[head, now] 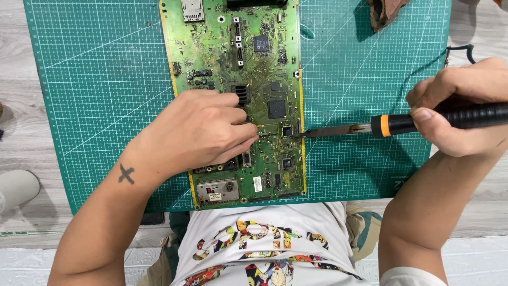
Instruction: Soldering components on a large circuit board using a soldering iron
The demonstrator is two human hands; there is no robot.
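Evidently for steadiness, the left hand [198, 132] lies flat on the green circuit board [233, 79], its fingers [241, 139] loosely curled and gripping nothing, pinning the board to the cutting mat [95, 95] on the counter [21, 106]. The right hand [460, 108] is clenched around a black-and-orange soldering iron [402, 124], held level so its tip meets the board's right edge beside a small chip [287, 131].

Green circuit board [233, 79], teal white-gridded mat [100, 79], black orange-ringed soldering iron [423, 121]

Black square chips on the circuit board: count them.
4 show: one upper middle, one large at centre, two smaller near the soldering iron tip. The left hand may hide more.
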